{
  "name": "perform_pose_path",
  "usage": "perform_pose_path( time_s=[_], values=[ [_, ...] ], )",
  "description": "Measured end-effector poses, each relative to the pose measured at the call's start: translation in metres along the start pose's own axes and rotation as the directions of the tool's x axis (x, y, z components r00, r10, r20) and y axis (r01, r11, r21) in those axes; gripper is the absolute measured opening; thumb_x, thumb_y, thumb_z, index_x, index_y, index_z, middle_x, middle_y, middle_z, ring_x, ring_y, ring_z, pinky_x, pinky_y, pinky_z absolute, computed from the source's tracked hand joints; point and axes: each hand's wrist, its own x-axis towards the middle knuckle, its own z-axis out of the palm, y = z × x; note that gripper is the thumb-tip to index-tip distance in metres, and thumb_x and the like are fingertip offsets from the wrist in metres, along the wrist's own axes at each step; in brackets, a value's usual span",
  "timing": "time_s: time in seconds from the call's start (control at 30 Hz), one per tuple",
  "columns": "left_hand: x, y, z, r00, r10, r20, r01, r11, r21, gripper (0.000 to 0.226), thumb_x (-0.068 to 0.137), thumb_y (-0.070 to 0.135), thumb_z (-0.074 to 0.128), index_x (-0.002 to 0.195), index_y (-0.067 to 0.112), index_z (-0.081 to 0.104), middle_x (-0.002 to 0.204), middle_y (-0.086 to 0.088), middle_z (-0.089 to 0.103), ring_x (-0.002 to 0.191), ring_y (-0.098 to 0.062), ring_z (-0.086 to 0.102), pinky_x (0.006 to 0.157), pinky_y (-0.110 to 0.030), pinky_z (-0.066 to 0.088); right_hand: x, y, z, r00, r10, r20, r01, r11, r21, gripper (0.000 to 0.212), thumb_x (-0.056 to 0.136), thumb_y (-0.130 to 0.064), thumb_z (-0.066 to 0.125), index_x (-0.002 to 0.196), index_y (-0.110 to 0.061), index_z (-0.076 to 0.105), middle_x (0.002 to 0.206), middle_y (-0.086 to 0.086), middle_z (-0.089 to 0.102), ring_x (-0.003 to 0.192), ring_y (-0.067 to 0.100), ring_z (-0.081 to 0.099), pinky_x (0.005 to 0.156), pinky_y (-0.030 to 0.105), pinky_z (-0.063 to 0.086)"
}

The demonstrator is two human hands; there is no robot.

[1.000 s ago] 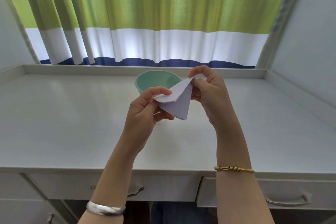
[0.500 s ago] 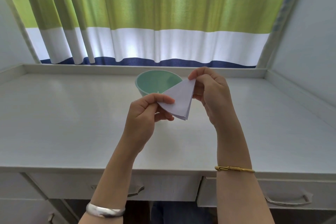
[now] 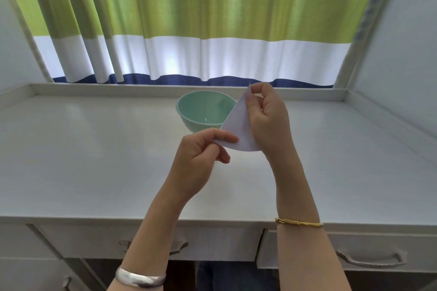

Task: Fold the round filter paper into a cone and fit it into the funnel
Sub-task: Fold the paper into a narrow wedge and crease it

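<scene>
The folded filter paper point(image 3: 238, 129), a white quarter-circle wedge, was held in the air above the white desk point(image 3: 94, 160), in front of and partly overlapping the mint-green funnel point(image 3: 205, 110) in the head view. The funnel stood on the desk near its rear ledge, mouth upward. The left hand point(image 3: 201, 158) pinched the wedge's lower left corner between thumb and curled forefinger. The right hand point(image 3: 267, 116) pinched the pointed upper tip between thumb and forefinger, the remaining fingers curled behind the paper. The curved edge of the paper faced downward. A silver bangle point(image 3: 139, 279) sat on the left wrist and a gold bracelet point(image 3: 299, 222) on the right. A green, white and navy striped curtain point(image 3: 212, 19) hung behind the desk.
</scene>
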Motion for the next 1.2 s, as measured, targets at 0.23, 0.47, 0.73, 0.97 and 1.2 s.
perform_pose_path(
  time_s=[0.23,0.47,0.73,0.97,1.2],
  values=[
    [0.003,0.006,0.0,0.999,-0.007,-0.038,0.006,0.999,-0.037,0.018,0.077,0.008,0.043,0.074,0.017,0.057,0.06,0.0,0.061,0.052,-0.012,0.059,0.055,-0.023,0.054,-0.003,-0.002,0.003,0.991,-0.133,0.008,0.133,0.986,-0.097,0.019,0.093,-0.02,0.04,0.099,-0.009,0.053,0.058,-0.013,0.044,0.053,-0.005,0.049,0.042,0.008,0.031],
    [0.022,0.013,0.003,0.984,0.106,-0.141,-0.081,0.982,0.172,0.028,0.092,0.025,0.041,0.081,0.006,0.059,0.07,-0.014,0.062,0.067,-0.035,0.058,0.062,-0.049,0.05,-0.008,-0.006,0.006,0.971,-0.153,0.185,0.17,0.982,-0.079,0.016,0.094,-0.018,0.043,0.099,-0.008,0.055,0.065,0.0,0.055,0.052,0.009,0.049,0.046,0.008,0.036],
    [0.03,0.018,0.008,0.927,0.327,-0.184,-0.241,0.895,0.377,0.023,0.091,0.018,0.041,0.076,0.009,0.056,0.062,0.014,0.049,0.06,0.001,0.05,0.051,-0.009,0.036,-0.011,-0.012,0.007,0.952,-0.171,0.256,0.164,0.985,0.049,0.005,0.094,-0.02,0.043,0.094,-0.019,0.048,0.065,-0.013,0.055,0.063,0.001,0.057,0.05,0.009,0.042],
    [0.029,0.016,0.01,0.879,0.427,-0.214,-0.297,0.839,0.456,0.022,0.09,0.015,0.043,0.074,0.006,0.056,0.058,0.015,0.045,0.057,0.002,0.049,0.049,-0.007,0.033,-0.013,-0.012,0.008,0.967,-0.119,0.226,0.11,0.993,0.053,0.016,0.094,-0.021,0.043,0.084,-0.012,0.053,0.059,-0.005,0.055,0.057,0.008,0.053,0.049,0.013,0.038],
    [0.031,0.017,0.007,0.866,0.426,-0.262,-0.273,0.841,0.466,0.022,0.091,0.018,0.043,0.069,0.015,0.046,0.055,0.017,0.041,0.055,0.003,0.047,0.047,-0.007,0.031,-0.017,-0.008,0.009,0.964,-0.155,0.218,0.146,0.988,0.056,0.037,0.089,-0.026,0.044,0.051,-0.027,0.043,0.043,-0.014,0.043,0.047,0.006,0.042,0.045,0.01,0.029]
  ],
)
